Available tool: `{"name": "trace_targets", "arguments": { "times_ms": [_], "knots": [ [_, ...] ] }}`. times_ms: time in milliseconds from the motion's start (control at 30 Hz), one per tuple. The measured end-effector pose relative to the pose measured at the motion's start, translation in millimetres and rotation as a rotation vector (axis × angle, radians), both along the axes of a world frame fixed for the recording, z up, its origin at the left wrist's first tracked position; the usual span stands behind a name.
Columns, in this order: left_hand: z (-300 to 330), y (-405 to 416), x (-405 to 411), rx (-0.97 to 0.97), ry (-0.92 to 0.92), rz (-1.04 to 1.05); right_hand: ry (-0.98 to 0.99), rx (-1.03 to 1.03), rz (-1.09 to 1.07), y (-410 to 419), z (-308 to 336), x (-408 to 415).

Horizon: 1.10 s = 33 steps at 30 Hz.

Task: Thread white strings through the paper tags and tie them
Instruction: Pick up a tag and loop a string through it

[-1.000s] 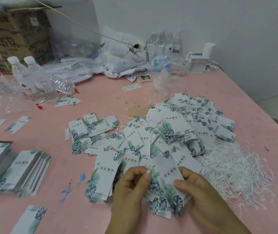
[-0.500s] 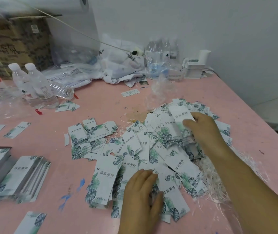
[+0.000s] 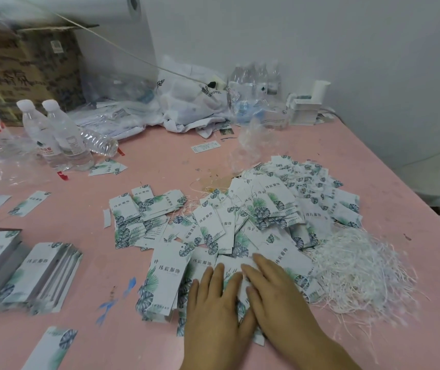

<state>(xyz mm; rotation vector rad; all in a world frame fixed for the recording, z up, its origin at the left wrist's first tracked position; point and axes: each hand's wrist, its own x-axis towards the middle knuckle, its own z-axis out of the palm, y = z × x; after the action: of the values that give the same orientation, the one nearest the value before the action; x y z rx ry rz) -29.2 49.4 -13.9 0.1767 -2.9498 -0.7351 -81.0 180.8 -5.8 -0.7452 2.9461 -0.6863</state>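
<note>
A big heap of white paper tags [image 3: 256,217] with green leaf print covers the middle of the pink table [image 3: 160,166]. A tangle of white strings [image 3: 357,271] lies at its right. My left hand [image 3: 213,305] lies flat with straight fingers on the nearest tags. My right hand [image 3: 280,297] lies beside it, fingers straight, pressing on the same tags and partly over my left hand. Neither hand holds anything.
Neat stacks of tags [image 3: 34,273] sit at the left, a single tag [image 3: 50,348] at the near left edge. Water bottles [image 3: 61,137] stand at the back left before a cardboard box [image 3: 24,70]. Plastic bags [image 3: 187,102] and more bottles [image 3: 256,84] line the wall.
My right hand came back from the far side of the heap and now lies flat beside my left hand on the near tags. Both hands have gone from holding tags to pressing them flat.
</note>
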Motion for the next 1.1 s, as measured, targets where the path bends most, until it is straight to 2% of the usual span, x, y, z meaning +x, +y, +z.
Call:
{"name": "trace_targets", "arguments": {
  "times_ms": [267,367,467,567,700,767,833,967,1100],
  "knots": [
    [15.5,-3.8,27.1,-0.072,-0.069,0.013,0.008,0.037,0.129,-1.4,-8.0,6.5],
    [12.6,-2.2,37.6,-0.105,-0.031,0.036,-0.001,0.031,0.195,1.8,-9.5,11.9],
    [11.5,0.3,42.4,-0.135,-0.044,0.055,-0.098,-0.077,0.204,10.1,-9.4,11.6],
    [16.4,-0.5,40.2,-0.122,-0.048,0.088,-0.174,-0.203,0.08,25.8,-7.0,4.4],
    [17.6,-4.5,33.1,-0.085,-0.065,0.067,-0.062,-0.093,0.034,31.3,-3.6,-13.8],
    [19.2,-3.5,25.8,-0.09,-0.1,0.075,-0.023,-0.117,0.001,27.1,-2.0,-18.1],
    [19.3,-5.9,17.3,-0.13,-0.049,0.036,-0.001,-0.153,0.022,18.8,-0.4,-19.9],
    [5.6,-9.7,-4.1,-0.191,-0.157,-0.085,-0.027,-0.068,0.149,2.4,-5.5,-36.9],
    [0.9,-11.1,-10.3,-0.175,-0.106,-0.078,-0.034,-0.01,0.142,0.7,-13.5,-64.0]
  ]
}}
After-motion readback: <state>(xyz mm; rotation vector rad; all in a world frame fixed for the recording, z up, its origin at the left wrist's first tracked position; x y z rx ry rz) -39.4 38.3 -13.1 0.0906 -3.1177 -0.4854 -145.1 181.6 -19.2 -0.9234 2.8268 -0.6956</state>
